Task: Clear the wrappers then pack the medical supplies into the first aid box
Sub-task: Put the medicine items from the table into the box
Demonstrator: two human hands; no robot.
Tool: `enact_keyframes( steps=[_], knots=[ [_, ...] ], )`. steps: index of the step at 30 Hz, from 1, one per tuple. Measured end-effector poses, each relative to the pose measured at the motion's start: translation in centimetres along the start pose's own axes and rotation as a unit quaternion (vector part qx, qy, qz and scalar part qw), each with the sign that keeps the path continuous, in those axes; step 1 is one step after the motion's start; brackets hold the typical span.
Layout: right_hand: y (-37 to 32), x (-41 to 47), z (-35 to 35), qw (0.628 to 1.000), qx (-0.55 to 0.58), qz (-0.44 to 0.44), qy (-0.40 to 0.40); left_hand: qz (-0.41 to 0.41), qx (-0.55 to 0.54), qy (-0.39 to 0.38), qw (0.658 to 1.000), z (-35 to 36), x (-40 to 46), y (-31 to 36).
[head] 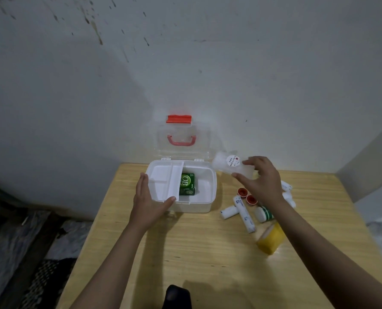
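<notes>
The white first aid box (207, 206) stands open at the table's far edge, its clear lid (182, 139) with red handle leaning on the wall. A green carton (187, 184) lies inside. My left hand (148, 202) grips the white divided tray (165, 181) over the box's left half. My right hand (261, 179) holds a clear packet of white cotton (227, 163) in the air beside the box's right rim. Right of the box lie wrapped bandage rolls (244, 214), two red-capped bottles (247, 196), a white and green tube (263, 214) and a yellow container (270, 239).
The wooden table (185, 253) stands against a stained white wall. More bandage rolls (288, 192) lie behind my right wrist. A dark object (177, 296) sits at the table's near edge. Cluttered floor lies to the left of the table.
</notes>
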State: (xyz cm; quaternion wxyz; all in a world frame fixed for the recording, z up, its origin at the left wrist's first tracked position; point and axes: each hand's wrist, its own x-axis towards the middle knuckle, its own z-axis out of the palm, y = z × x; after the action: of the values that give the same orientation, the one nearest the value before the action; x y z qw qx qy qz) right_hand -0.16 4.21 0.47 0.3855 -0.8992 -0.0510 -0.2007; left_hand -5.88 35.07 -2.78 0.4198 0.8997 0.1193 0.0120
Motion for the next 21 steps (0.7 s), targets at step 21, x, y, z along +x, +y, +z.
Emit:
enact_keyframes(
  steps=[21],
  knots=[
    [-7.9,0.3,11.9,0.900,-0.341,-0.069,-0.263,-0.011,0.030,0.012,0.999,0.2,0.2,0.5]
  ],
)
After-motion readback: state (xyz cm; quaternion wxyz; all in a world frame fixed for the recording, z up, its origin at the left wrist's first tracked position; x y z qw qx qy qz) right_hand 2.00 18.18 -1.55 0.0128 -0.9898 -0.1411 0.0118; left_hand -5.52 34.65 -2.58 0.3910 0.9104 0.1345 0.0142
